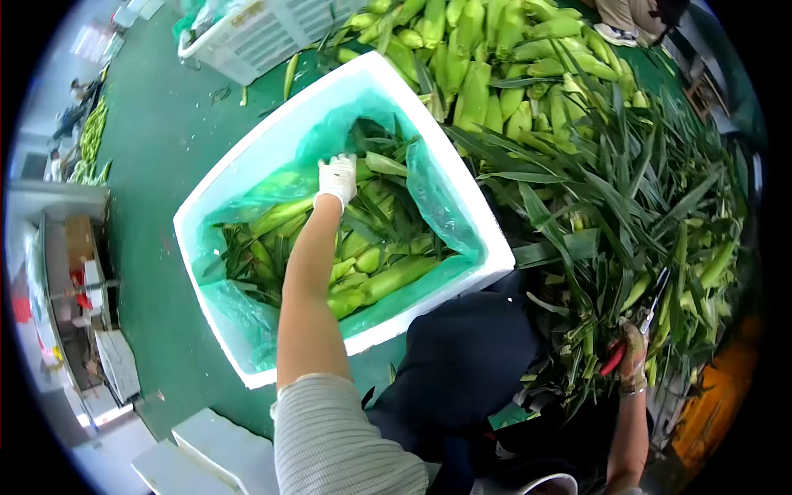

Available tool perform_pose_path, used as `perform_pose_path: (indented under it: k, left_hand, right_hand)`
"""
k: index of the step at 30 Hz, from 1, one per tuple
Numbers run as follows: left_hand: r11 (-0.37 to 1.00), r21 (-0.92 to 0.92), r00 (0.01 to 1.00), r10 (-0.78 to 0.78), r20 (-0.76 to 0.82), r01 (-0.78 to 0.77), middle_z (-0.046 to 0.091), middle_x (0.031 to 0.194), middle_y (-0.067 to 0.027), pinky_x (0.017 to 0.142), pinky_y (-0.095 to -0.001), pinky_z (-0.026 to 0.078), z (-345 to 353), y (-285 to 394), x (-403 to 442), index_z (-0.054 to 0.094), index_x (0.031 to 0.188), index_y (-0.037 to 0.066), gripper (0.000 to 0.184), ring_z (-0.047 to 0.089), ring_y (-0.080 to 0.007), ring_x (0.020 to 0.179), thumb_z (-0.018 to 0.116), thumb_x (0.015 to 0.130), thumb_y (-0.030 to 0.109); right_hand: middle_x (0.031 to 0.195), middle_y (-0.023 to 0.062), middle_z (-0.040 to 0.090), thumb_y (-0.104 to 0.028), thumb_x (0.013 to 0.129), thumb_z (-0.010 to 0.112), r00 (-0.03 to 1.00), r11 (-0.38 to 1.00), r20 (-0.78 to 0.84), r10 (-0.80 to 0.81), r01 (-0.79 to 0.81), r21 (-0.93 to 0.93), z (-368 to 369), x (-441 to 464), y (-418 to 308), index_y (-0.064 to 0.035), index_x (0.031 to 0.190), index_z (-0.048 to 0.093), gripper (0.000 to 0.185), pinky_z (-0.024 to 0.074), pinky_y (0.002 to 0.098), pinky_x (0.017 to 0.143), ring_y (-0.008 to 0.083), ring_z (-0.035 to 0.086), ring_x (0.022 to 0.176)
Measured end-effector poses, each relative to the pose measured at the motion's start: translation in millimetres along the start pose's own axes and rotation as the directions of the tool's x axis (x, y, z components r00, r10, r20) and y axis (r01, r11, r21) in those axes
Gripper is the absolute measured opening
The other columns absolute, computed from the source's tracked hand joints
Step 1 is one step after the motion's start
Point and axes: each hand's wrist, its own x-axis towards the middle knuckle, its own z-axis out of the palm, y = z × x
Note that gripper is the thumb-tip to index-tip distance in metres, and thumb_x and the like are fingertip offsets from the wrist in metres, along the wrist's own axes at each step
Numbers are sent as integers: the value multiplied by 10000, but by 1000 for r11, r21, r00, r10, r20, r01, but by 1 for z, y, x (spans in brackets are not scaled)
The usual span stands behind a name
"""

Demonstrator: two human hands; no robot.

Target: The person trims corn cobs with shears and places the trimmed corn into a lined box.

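My left hand (337, 179), in a white glove, reaches into a white foam box (227, 165) lined with green plastic film (445, 198). Its fingers are closed on an ear of corn (384, 164) in the husk near the box's far side. Below it, several green-husked ears (396, 280) and loose leaves fill the box. Over on the right, my right hand (634, 356) wears a patterned glove and is closed round red-handled pruning shears (612, 360). Their metal blades point up and away, over corn leaves. The palm side of each hand is hidden.
A large heap of husked-on corn (511, 74) and cut leaves (610, 181) lies beyond and right of the box. A white plastic crate (272, 41) stands at the back. Another person's shoe (617, 35) shows top right. Foam pieces (219, 450) lie at lower left.
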Motion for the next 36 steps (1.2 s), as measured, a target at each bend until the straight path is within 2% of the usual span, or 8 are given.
perform_pose_path:
  k: [7,9,12,17,25,29,33,36]
  left_hand:
    - [775,-623,943,-122,-311,-105,653,966,-109,777,-387,498,-93,-17,-52,621,1059,105,400,621,-283,875,724,679,174]
    - [897,-383,874,7,-485,-220,663,904,-93,777,-364,494,-111,-50,-54,650,1000,89,313,625,-249,848,709,710,191]
    - [35,-995,941,-322,-103,-96,647,980,-138,829,-355,490,-216,-57,-96,591,1032,-2,343,616,-223,897,685,806,237]
    - [-736,-602,951,-227,-211,-309,596,1054,-213,929,-454,466,-343,7,-91,517,1121,-46,487,576,-339,1012,559,892,381]
    - [-959,-270,972,134,-192,79,617,1068,-182,801,-421,564,-443,244,-106,531,1113,-37,439,627,-298,949,519,901,348]
    - [-910,-412,915,130,-382,-43,583,1017,-164,929,-482,459,-434,315,-135,496,1062,23,413,570,-346,1011,494,898,403]
    - [-790,-610,567,476,-672,-59,576,915,-125,910,-442,448,-413,339,-152,501,1020,61,415,569,-288,927,573,831,423]
    - [-760,-629,541,466,-700,-160,621,954,-166,880,-409,471,-410,351,-154,497,1054,49,398,591,-274,932,649,789,304]
  right_hand:
    - [737,6,538,-137,800,638,998,998,43,46,-47,41,9,-14,-35,-83,1005,519,243,431,252,541,121,527,609]
    - [764,8,541,-126,777,653,998,998,48,50,-51,26,14,-18,-46,-77,996,521,261,441,249,604,117,531,661]
    - [814,18,557,-87,708,709,989,975,87,-120,134,-179,15,-15,-45,-34,1007,513,361,463,264,673,124,551,735]
    - [932,167,570,-245,640,784,818,615,255,-515,560,-555,40,-77,-110,-22,1269,364,788,490,395,758,319,572,825]
    - [1091,281,559,-480,660,740,939,918,221,-262,313,-245,20,-97,-128,69,1228,358,878,459,392,889,358,569,1026]
    - [909,35,535,-338,740,731,880,893,281,-384,275,357,-26,-94,-132,-51,1097,464,530,440,287,788,157,539,847]
    - [755,13,534,-286,836,648,796,775,458,-396,22,631,-69,-71,-138,-62,853,547,246,446,249,642,100,525,714]
    - [757,22,544,-310,880,572,734,827,403,-547,400,395,-92,-70,-133,-35,878,560,275,451,251,610,124,528,678]
